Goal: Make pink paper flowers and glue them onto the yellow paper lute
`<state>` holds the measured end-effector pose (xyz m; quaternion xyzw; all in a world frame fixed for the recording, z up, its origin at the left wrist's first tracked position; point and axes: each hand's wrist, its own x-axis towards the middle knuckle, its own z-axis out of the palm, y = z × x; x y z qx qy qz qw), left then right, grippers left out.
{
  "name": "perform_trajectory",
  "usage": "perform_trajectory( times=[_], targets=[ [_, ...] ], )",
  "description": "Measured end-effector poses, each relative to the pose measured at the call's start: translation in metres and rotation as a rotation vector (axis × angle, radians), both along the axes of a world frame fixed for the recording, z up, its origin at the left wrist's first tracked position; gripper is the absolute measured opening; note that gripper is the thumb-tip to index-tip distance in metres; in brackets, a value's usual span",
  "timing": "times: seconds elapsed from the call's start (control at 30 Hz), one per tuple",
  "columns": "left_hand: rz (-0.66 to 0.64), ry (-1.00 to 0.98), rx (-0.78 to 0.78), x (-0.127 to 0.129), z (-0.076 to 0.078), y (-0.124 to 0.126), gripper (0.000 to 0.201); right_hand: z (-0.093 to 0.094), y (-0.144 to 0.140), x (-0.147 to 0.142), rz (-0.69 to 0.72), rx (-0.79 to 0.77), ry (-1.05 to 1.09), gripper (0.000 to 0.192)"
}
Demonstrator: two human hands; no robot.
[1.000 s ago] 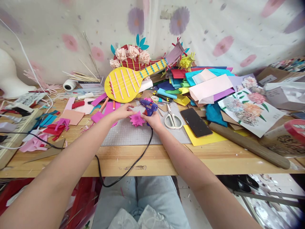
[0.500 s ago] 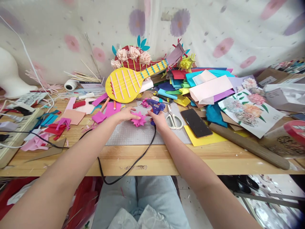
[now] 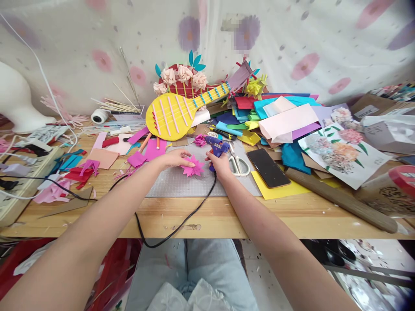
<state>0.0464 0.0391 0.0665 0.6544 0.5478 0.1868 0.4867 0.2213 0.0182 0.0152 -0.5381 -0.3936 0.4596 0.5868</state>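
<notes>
From the head camera, a pale wooden table (image 3: 223,220) runs across the room, its front edge chipped in one place, with a floral-printed, softly creased curtain (image 3: 152,34) hanging behind its back edge. A gray gridded cutting mat (image 3: 168,185) lies near the middle of the front edge.

Above the mat, the person's left hand (image 3: 177,159) pinches a pink paper flower (image 3: 193,167), its pointed petals spreading like a star, thumb over the near petals. The right hand (image 3: 220,163) is wrapped around the handle of a blue plastic glue gun (image 3: 218,145), whose black cord (image 3: 189,220) loops below the table's front edge. The gun's nozzle is near a smaller, crumpled magenta flower (image 3: 200,140).

White-handled scissors (image 3: 240,166) lie just right of the gun, then a dark, glossy phone (image 3: 268,167) partly over yellow paper. A rough, rounded wooden rod (image 3: 340,201) slants toward the front right corner. Toward the back edge, a flat yellow lute (image 3: 162,129) (pink strips cross its round body) leans beside layered colored sheets (image 3: 288,121), some smooth and some folded. A smooth white form (image 3: 13,99) stands at the back left corner, and a cream power strip (image 3: 26,196) lies along the left edge.
</notes>
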Motion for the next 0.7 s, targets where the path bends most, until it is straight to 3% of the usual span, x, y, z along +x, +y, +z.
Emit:
perform_trajectory(
  times=[0.17, 0.3, 0.53, 0.7],
  targets=[
    [0.075, -0.109, -0.095, -0.002, 0.0, -0.002, 0.046, -0.001, 0.0, 0.002, -0.008, 0.018, 0.034, 0.022],
    [0.221, -0.427, -0.21, -0.019, 0.007, 0.001, 0.03, -0.002, 0.002, 0.003, -0.002, 0.044, 0.051, 0.022],
    [0.49, -0.857, -0.222, -0.062, 0.027, 0.007, 0.017, -0.004, 0.002, 0.002, 0.004, 0.045, 0.038, 0.022],
    [0.678, -1.108, -0.226, -0.079, 0.032, 0.003, 0.01, -0.004, 0.001, 0.002, 0.009, 0.042, 0.053, 0.022]
  ],
)
